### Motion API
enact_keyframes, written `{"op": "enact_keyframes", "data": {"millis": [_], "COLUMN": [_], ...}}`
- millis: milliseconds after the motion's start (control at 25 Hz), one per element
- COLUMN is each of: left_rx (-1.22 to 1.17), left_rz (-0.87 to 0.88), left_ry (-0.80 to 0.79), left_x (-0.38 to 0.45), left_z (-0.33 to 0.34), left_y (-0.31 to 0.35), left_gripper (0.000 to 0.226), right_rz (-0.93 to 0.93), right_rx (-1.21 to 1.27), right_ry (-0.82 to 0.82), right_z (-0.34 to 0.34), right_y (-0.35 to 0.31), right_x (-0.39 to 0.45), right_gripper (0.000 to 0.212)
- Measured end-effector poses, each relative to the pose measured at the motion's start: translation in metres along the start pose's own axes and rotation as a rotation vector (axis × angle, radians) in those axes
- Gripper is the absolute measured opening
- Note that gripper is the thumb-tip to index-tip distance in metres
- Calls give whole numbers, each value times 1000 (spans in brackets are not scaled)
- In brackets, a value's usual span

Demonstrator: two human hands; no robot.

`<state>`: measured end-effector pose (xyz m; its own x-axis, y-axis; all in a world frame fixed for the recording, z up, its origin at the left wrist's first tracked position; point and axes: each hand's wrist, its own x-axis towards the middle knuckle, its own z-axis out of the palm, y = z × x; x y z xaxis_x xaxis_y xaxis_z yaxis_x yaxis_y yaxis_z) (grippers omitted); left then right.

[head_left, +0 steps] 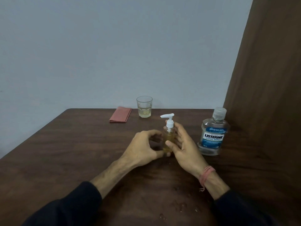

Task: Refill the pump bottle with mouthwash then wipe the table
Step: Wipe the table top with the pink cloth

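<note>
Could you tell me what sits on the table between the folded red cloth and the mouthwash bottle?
In the head view, the glass and, nearer, the pump bottle between both hands lie between the red cloth and the mouthwash bottle.

Amber pump bottle (pixel 168 139) (white pump), salmon cloth (pixel 120 114), dark wood-grain table (pixel 68 152).

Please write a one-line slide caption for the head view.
Both hands, left hand and right hand, hold the pump bottle upright on the table, Listerine bottle beside.

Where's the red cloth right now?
The folded cloth lies at the table's far edge near the wall, just left of the glass and beyond both hands.
</note>
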<state>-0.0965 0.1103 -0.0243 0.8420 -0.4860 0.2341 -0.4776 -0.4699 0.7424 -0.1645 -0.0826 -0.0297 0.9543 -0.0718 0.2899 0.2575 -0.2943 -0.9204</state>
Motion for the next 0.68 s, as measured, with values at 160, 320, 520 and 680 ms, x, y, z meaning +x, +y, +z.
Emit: {"op": "enact_keyframes", "data": {"millis": [160, 320, 520, 680], "left_rx": [67, 113, 177, 201], "left_rz": [-37, -65, -113, -184], "left_ry": [119, 122, 193, 190], "left_x": [10, 41, 114, 174], "left_z": [20, 25, 40, 51], "left_y": [13, 14, 10, 5], "left_gripper": [40, 45, 52, 51], "right_rz": [38, 90, 140, 149], "right_rx": [-13, -52, -41, -56], "right_ry": [40, 70, 88, 98], "right_z": [-2, -1, -2, -2], "right_y": [0, 4, 8, 11], "right_x": [-3, -2, 2, 5], "right_gripper": [88, 100, 100, 89]}}
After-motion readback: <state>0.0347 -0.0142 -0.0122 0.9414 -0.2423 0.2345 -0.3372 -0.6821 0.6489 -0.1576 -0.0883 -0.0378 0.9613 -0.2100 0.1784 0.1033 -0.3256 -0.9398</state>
